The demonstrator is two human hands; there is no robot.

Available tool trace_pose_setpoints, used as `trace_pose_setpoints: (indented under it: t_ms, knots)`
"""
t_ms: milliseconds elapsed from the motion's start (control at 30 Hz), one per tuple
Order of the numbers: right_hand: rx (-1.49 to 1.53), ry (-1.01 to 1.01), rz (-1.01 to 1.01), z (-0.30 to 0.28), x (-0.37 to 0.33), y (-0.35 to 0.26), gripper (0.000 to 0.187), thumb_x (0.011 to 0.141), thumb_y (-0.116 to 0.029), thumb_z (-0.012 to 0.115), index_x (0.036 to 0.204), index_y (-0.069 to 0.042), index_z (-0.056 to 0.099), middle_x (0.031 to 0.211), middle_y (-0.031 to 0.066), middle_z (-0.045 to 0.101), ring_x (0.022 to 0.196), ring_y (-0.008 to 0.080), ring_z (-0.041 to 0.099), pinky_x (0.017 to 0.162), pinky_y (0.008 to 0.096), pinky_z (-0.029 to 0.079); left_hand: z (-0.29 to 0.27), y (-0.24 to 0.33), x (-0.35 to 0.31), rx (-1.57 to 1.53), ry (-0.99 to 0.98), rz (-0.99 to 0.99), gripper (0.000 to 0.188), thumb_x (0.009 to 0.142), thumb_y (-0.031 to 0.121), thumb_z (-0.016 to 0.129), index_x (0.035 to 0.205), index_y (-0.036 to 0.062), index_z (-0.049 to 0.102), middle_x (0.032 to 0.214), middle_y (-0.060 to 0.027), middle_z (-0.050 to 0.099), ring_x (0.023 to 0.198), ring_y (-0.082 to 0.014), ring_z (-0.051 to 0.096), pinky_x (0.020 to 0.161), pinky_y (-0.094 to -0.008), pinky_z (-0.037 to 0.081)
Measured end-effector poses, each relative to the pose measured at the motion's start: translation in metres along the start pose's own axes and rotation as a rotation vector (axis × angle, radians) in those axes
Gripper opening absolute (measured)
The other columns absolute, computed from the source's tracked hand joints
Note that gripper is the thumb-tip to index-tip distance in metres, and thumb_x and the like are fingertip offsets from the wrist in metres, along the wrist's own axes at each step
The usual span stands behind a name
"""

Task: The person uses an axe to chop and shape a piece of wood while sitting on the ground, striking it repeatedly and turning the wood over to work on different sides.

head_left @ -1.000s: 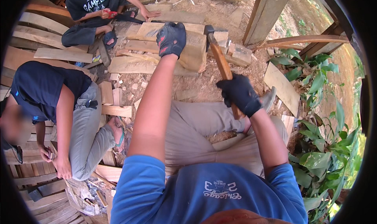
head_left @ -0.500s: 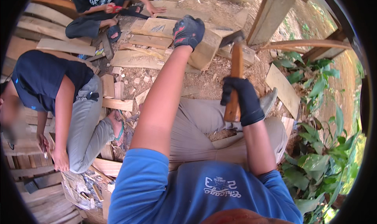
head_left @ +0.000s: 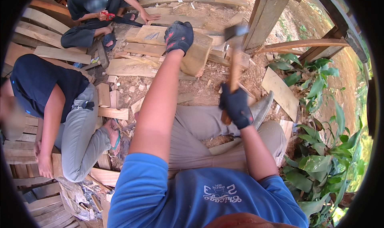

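The left hand [head_left: 179, 36] wore a black glove with red marks and lay on a pale tan wooden block [head_left: 197, 56]. The right hand [head_left: 236, 106], in a plain black glove, gripped a reddish-brown wooden hammer handle [head_left: 234, 74] under a dark grey head. The person's shirt [head_left: 208, 200] was bright blue with white lettering, their trousers [head_left: 200, 128] khaki-grey.

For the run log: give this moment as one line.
left hand: on wood block | right hand: grips hammer, raised | others: two people seated left
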State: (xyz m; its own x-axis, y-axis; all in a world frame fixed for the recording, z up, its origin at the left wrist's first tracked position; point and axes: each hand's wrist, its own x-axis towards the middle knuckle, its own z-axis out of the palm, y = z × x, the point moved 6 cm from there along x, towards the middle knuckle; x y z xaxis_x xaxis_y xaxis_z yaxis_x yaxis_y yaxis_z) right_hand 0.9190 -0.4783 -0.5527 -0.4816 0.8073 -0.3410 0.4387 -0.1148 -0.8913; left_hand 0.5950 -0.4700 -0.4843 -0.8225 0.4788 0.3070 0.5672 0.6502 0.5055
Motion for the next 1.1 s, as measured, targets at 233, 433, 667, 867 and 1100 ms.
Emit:
trace_pose_setpoints:
  t_ms: [233, 433, 667, 867, 1100]
  knots:
    - [0.064, -0.225, 0.072, 0.024, -0.001, 0.002, 0.037, 0.095, -0.029, 0.072, 0.104, 0.006, 0.064, 0.069, 0.0103, 0.068, 0.056, 0.0179, 0.069, 0.055, 0.0354, 0.057, -0.011, -0.016, 0.002, 0.006, -0.016, -0.013, 0.047, 0.100, 0.037, 0.049, 0.101, 0.0012, 0.080, 0.110, -0.0267, 0.077, 0.106, -0.0466, 0.073, 0.097, -0.0556, 0.057]
    - [0.043, -0.257, 0.023, 0.025, 0.007, 0.023, 0.036, 0.097, -0.030, 0.073, 0.102, 0.004, 0.065, 0.071, 0.0096, 0.069, 0.057, 0.0171, 0.069, 0.055, 0.0347, 0.056, -0.009, -0.026, 0.000, -0.039, -0.039, -0.038, 0.047, 0.100, 0.038, 0.050, 0.104, 0.0024, 0.080, 0.113, -0.0274, 0.076, 0.110, -0.0477, 0.072, 0.102, -0.0563, 0.054]
    - [-0.061, -0.170, -0.017, 0.064, 0.030, 0.055, 0.035, 0.100, -0.035, 0.072, 0.101, -0.001, 0.065, 0.070, 0.0081, 0.068, 0.057, 0.0179, 0.070, 0.055, 0.0356, 0.056, -0.005, -0.045, 0.016, -0.075, -0.007, -0.078, 0.051, 0.100, 0.044, 0.052, 0.106, 0.0022, 0.081, 0.116, -0.0270, 0.076, 0.114, -0.0470, 0.071, 0.102, -0.0540, 0.053]
    - [0.100, -0.324, -0.039, 0.089, 0.025, 0.058, 0.033, 0.096, -0.036, 0.076, 0.102, -0.006, 0.065, 0.079, 0.0092, 0.070, 0.063, 0.0172, 0.067, 0.061, 0.0357, 0.056, -0.032, -0.099, 0.011, -0.077, 0.066, -0.071, 0.051, 0.102, 0.046, 0.054, 0.104, 0.0034, 0.082, 0.113, -0.0260, 0.077, 0.112, -0.0458, 0.071, 0.099, -0.0516, 0.053]
    - [-0.143, -0.344, -0.151, 0.061, -0.013, 0.050, 0.037, 0.094, -0.039, 0.078, 0.102, -0.004, 0.066, 0.077, 0.0089, 0.069, 0.062, 0.0183, 0.067, 0.063, 0.0385, 0.056, -0.057, -0.119, -0.082, -0.563, 0.245, -0.164, 0.045, 0.103, 0.045, 0.064, 0.096, 0.0044, 0.084, 0.090, -0.0156, 0.079, 0.085, -0.0260, 0.069, 0.085, -0.0405, 0.051]
